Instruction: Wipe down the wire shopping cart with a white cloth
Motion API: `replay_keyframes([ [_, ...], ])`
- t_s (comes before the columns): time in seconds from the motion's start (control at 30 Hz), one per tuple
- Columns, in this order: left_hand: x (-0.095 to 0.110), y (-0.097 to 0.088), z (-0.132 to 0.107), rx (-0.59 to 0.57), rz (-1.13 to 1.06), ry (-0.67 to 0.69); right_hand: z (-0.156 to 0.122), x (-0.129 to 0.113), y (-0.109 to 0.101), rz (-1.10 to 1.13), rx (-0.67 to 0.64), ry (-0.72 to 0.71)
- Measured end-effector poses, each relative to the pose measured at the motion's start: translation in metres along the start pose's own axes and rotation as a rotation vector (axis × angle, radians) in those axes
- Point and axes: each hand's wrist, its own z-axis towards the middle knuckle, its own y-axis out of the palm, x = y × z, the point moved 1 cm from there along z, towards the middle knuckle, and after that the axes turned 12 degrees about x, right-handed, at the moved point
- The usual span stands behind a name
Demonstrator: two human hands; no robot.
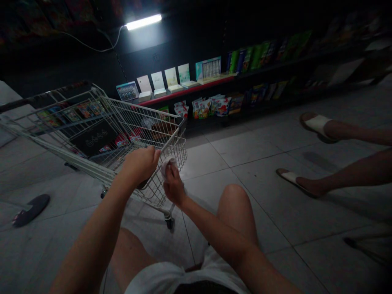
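A wire shopping cart (92,126) stands tilted on the tiled floor in front of me, with a dark sign panel and some packets inside. My left hand (139,165) is closed over the cart's front rim near its corner. My right hand (172,183) is closed on a small white cloth (167,164) and presses it against the cart's front wire wall. My bare knee (234,196) rises just right of the hands.
Another person's legs in white sandals (317,124) stretch in from the right. Dark shelves (190,90) with cards, books and snack packets line the back wall under a tube light. A dark slipper (30,209) lies on the floor at left.
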Motion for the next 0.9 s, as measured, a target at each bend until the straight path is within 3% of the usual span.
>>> replay_keyframes([
  [0.07, 0.014, 0.005, 0.004, 0.001, -0.026, -0.045, -0.023, 0.005, -0.008, 0.026, -0.044, -0.013],
  [0.13, 0.025, 0.012, 0.005, 0.019, -0.034, -0.087, -0.016, 0.009, -0.019, 0.047, -0.011, -0.007],
  [0.27, 0.033, 0.021, -0.001, 0.126, -0.023, -0.078, 0.053, 0.011, -0.031, -0.016, 0.175, -0.033],
  [0.37, 0.030, 0.023, -0.008, 0.127, -0.009, -0.043, 0.105, 0.014, -0.028, -0.080, 0.076, -0.175],
  [0.47, 0.026, 0.022, -0.015, 0.112, -0.002, -0.012, 0.135, 0.023, -0.031, -0.182, 0.030, -0.150],
  [0.57, 0.022, 0.020, -0.025, 0.091, 0.013, 0.020, 0.143, 0.023, -0.042, -0.248, 0.026, -0.123],
  [0.73, 0.014, 0.015, -0.046, 0.053, 0.054, 0.053, 0.140, 0.008, -0.065, -0.225, -0.187, -0.363],
  [0.9, 0.005, 0.008, -0.068, 0.001, 0.118, 0.068, 0.175, 0.031, -0.095, -0.285, -0.044, -0.277],
])
